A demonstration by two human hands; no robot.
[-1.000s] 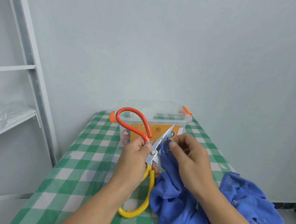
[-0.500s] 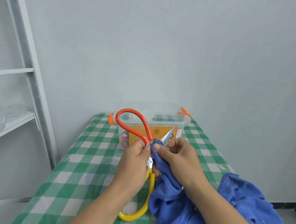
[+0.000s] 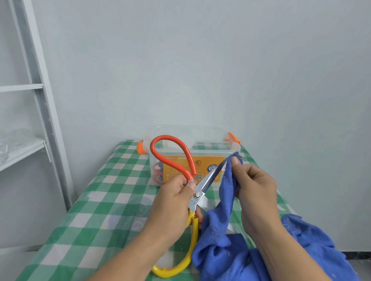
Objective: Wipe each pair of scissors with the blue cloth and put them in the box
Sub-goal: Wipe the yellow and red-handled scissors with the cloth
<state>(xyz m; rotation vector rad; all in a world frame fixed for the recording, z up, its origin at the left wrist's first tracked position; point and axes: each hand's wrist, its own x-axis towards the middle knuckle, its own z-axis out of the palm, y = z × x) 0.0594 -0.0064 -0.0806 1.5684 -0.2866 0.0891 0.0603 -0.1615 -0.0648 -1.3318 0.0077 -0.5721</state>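
My left hand (image 3: 172,202) grips a large pair of scissors (image 3: 207,181) at the pivot. One handle loop is orange-red and rises up; the other is yellow and hangs down toward the table. The steel blades point up and to the right. My right hand (image 3: 254,189) pinches the blue cloth (image 3: 220,250) around the blade tip. The rest of the cloth lies bunched on the table at the lower right. Behind the scissors stands a clear plastic box (image 3: 202,137) with orange latches, with red-handled scissors inside it.
A table with a green and white checked cover (image 3: 110,201) stands against a pale wall. A white metal shelf unit (image 3: 30,85) stands to the left, with clear plastic on one shelf.
My right hand slid the cloth from the pivot end of the blades up to the tip. My left hand kept its hold on the scissors.
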